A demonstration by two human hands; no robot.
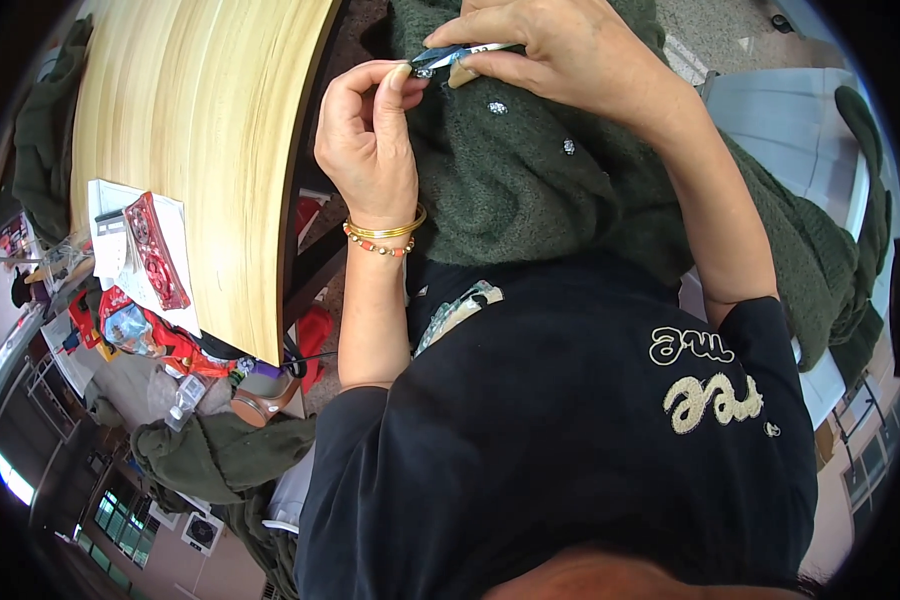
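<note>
A dark green knitted garment (500, 190) lies bunched across my lap, with sparkly buttons (497, 108) on it. My left hand (370, 140), wearing gold bangles and a beaded bracelet at the wrist, pinches the garment's edge beside another sparkly button (424, 73) between thumb and forefinger. In my right hand (560, 50), small thread snips (454, 57) with a blue and white body are gripped between thumb and fingers. Their tip points left, close to the button and my left fingertips. Whether the blades touch any thread is too small to tell.
A pale wooden table (210, 130) stands at my left, with papers and a red patterned case (156, 250) on it. Beyond its near corner are a plastic bottle (185, 398) and more green garments (220, 455). A light grey bin or tub (785, 120) stands at the right.
</note>
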